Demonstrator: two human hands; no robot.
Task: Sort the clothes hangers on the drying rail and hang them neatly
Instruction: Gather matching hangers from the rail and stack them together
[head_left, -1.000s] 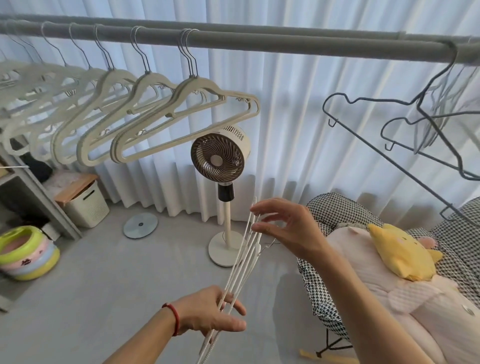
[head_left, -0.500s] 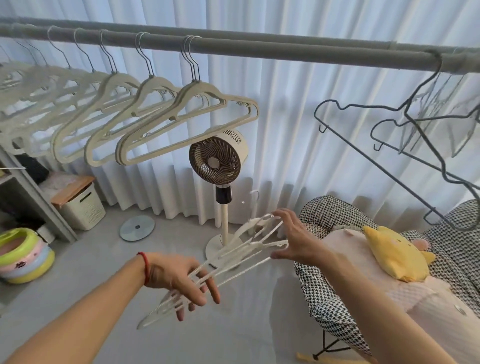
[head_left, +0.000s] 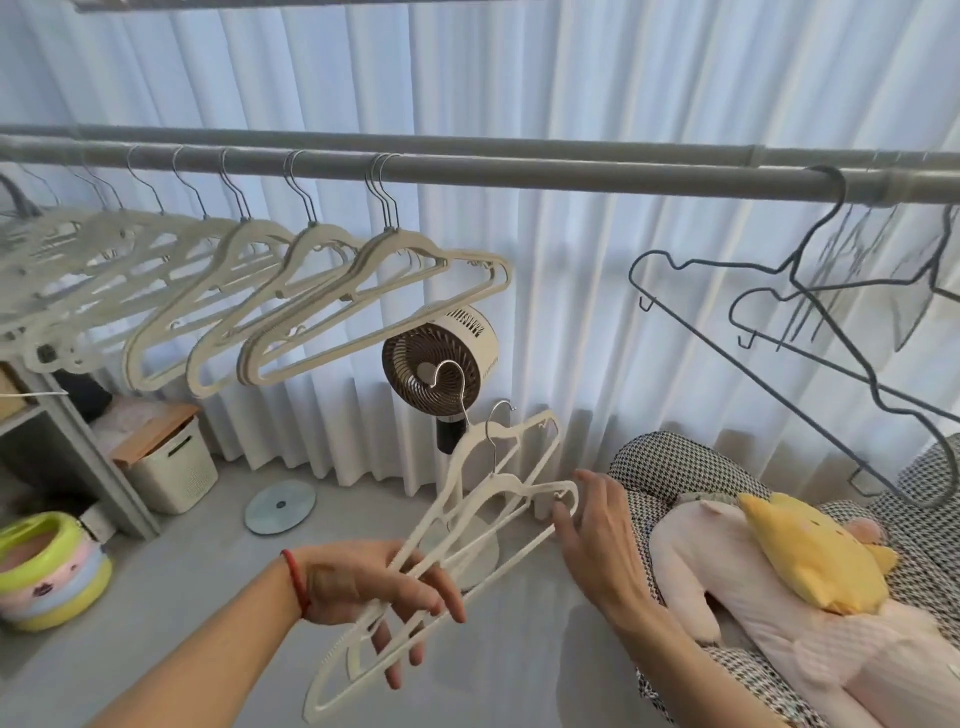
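Cream flocked hangers (head_left: 467, 530), a small bundle of perhaps three, sit low in the middle of the view, well below the rail (head_left: 519, 174), with their metal hooks pointing up in front of the fan (head_left: 439, 358). The left hand (head_left: 374, 597) grips the lower shoulder ends, fingers curled round and threaded through the bars. The right hand (head_left: 597, 530) touches the upper shoulder end with its fingertips; whether it pinches the bar or only steadies it I cannot tell.

On the rail a row of matching cream hangers (head_left: 291, 301) hangs to the left, the nearest pair doubled up, and thin dark wire hangers (head_left: 810, 332) hang to the right, with a bare stretch of rail between the two groups.

The step in hand looks like squaring up the bundle before lifting it. To do it well, the hooks should be turned the same way and brought level, so each can go over the rail in turn. They belong beside the cream row, not the wire ones, spaced like their neighbours. The flocked bars may cling together, so they should be eased apart one at a time rather than pulled.
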